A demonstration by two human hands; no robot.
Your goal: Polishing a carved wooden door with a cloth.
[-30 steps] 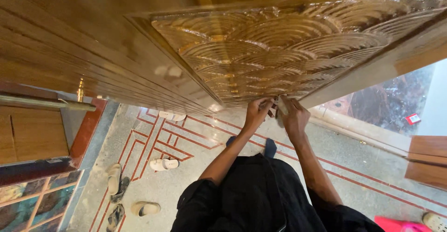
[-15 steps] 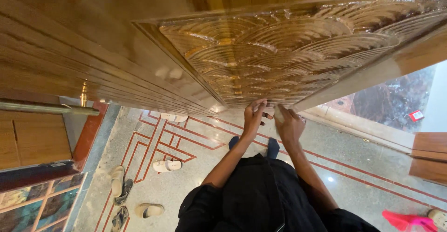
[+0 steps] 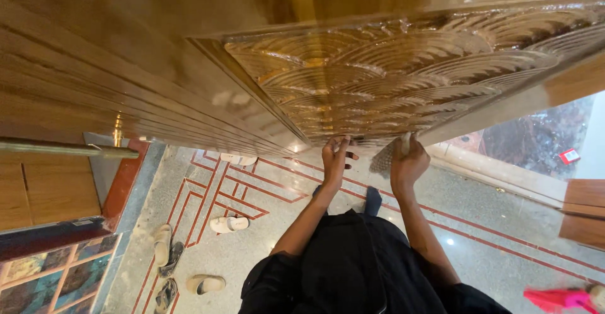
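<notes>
A glossy wooden door (image 3: 157, 81) with a carved wave-pattern panel (image 3: 391, 74) fills the upper view. My left hand (image 3: 334, 156) rests with its fingers against the bottom edge of the carved panel. My right hand (image 3: 408, 163) grips a small piece of grey abrasive sheet (image 3: 382, 158) and presses it to the panel's lower edge, just right of my left hand. My black clothing shows below my arms.
A patterned stone floor with red inlay lines (image 3: 252, 191) lies below. Several sandals (image 3: 225, 224) and shoes (image 3: 165, 251) sit at the left. A brass door handle (image 3: 63, 148) sticks out at left. A raised threshold (image 3: 498, 175) runs at right, and a pink object (image 3: 561, 299) lies bottom right.
Both hands have shifted slightly down and apart along the panel's bottom edge. The right hand moved right with the abrasive sheet, which now shows more fully.
</notes>
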